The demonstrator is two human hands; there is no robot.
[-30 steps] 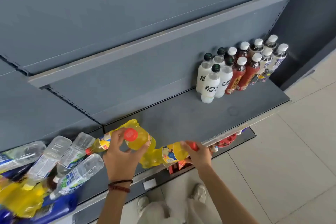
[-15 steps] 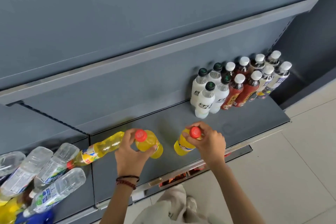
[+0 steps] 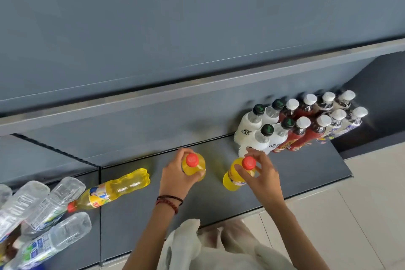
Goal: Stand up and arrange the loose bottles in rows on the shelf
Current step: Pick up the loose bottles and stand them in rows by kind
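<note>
Two yellow bottles with red caps stand upright on the grey shelf. My left hand grips the left yellow bottle round its neck and shoulder. My right hand holds the right yellow bottle by its top, fingers curled round the cap. A third yellow bottle lies on its side to the left. At the back right stand two rows of upright bottles: white ones with dark caps, red ones and others with white caps.
A heap of clear water bottles lies on its side at the far left of the shelf. An upper shelf edge overhangs the back. Tiled floor lies to the right, beyond the shelf's front edge.
Both hands have carried their yellow bottles to the right and stood them upright, closer to the white bottles. The view has shifted right.
</note>
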